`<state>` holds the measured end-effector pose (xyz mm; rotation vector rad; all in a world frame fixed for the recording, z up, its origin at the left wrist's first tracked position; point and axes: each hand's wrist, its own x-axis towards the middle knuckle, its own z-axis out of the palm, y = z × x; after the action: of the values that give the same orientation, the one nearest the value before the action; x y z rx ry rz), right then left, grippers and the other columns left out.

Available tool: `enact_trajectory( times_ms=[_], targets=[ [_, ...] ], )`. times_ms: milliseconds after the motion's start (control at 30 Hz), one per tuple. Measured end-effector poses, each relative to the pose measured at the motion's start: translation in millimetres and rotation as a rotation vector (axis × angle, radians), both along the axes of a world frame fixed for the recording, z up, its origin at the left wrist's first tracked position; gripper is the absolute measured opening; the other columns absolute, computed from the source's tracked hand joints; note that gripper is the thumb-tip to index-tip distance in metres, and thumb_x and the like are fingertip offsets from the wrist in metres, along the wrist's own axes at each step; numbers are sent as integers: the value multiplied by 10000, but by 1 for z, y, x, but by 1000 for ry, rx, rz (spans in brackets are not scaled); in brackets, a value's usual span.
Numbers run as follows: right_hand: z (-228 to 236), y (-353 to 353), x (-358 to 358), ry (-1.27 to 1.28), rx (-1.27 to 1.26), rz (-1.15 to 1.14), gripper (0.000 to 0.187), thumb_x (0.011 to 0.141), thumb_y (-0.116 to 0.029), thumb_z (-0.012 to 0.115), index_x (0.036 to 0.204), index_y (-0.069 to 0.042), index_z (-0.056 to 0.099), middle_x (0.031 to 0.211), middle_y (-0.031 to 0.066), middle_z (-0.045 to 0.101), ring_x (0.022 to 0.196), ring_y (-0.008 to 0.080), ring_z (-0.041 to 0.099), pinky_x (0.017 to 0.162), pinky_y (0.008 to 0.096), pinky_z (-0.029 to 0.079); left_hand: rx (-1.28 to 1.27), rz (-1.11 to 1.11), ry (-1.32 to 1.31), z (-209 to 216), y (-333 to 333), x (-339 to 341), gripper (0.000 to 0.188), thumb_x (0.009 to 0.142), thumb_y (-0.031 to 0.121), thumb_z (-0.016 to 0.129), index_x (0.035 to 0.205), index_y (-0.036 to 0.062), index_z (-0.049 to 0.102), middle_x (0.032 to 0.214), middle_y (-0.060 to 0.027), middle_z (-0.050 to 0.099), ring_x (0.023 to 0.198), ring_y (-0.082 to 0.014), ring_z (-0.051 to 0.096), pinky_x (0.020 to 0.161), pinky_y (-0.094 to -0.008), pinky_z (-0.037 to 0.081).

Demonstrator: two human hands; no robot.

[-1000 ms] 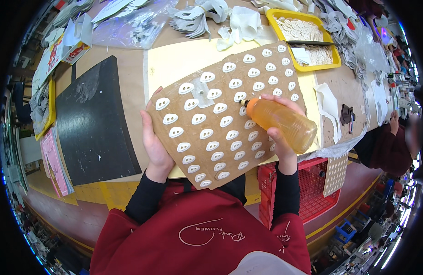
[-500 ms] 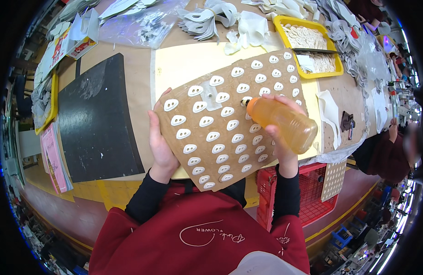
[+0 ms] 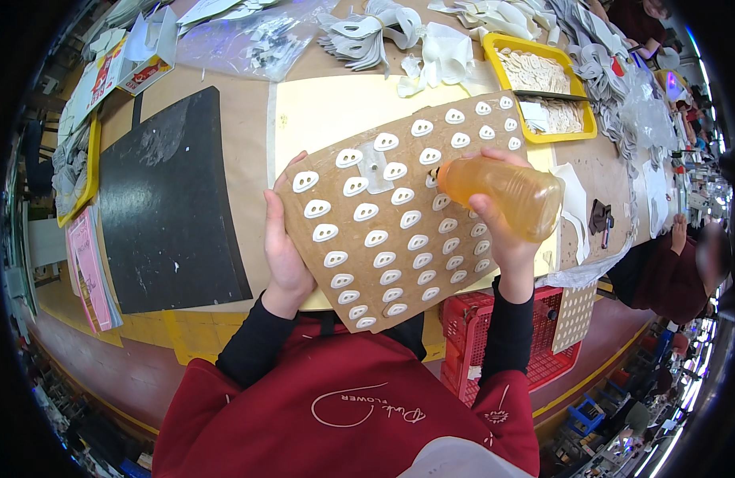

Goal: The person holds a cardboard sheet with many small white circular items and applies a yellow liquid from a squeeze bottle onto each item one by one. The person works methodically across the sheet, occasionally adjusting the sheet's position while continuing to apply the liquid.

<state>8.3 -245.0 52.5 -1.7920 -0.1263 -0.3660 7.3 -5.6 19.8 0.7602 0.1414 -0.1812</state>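
My left hand [image 3: 285, 259] grips the left edge of a brown board [image 3: 350, 237], thumb at its face and fingers behind. Rows of small white rounded pieces [image 3: 375, 238], each with two holes, cover the tilted board. In my right hand [image 3: 507, 243] is a squeeze bottle [image 3: 515, 195] of amber liquid. It lies nearly level, its orange cap and dark nozzle pointing left at a white piece in the upper middle. Whether liquid is coming out is too small to see. A translucent strip [image 3: 377, 185] sits on the board's upper left.
A black slab [image 3: 172, 207] lies left on the table. Yellow trays [image 3: 588, 119] of white pieces stand at the far right, beside grey cut parts [image 3: 359, 40] at the back. Below the table's right side is a red crate [image 3: 463, 342]. Another person [image 3: 662, 271] is at the right.
The bottle has swung closer to level, its base moving up and right, while its nozzle stays near the same piece. The board has shifted slightly right in view.
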Motion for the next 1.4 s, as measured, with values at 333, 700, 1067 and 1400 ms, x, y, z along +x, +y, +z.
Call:
enact_trajectory(
  times_ms=[333, 700, 1067, 1400],
  targets=[
    [7, -7, 1, -1, 110, -79, 460, 759, -63, 779, 1161, 12, 568, 1130, 92, 633, 966, 147, 617, 850, 286, 499, -15, 15, -10, -3, 0, 1, 595, 1010, 503, 191, 1422, 85, 294, 1398, -138, 405, 1286, -267, 435, 1052, -428, 410],
    [2, -5, 3, 25, 79, -19, 481, 754, -66, 783, 1180, 7, 572, 1102, 77, 639, 974, 140, 612, 850, 277, 494, 15, 22, 4, 1, -2, 0, 593, 1011, 501, 195, 1419, 83, 297, 1392, -142, 408, 1277, -268, 444, 1042, -424, 420],
    [-12, -9, -15, 0, 241, 4, 522, 774, -108, 772, 1213, 12, 517, 1123, 148, 627, 1047, 223, 604, 901, 345, 496, 25, 25, 9, 2, -2, 0, 602, 1008, 510, 187, 1419, 84, 293, 1388, -146, 408, 1277, -271, 445, 1039, -427, 426],
    [-19, -7, -13, -49, 571, 74, 622, 798, -317, 753, 1239, 21, 473, 1168, 207, 598, 1108, 273, 581, 942, 388, 482, -8, 22, 9, 1, -2, 0, 599, 1010, 508, 189, 1421, 86, 295, 1386, -144, 408, 1277, -272, 440, 1037, -430, 423]
  ],
)
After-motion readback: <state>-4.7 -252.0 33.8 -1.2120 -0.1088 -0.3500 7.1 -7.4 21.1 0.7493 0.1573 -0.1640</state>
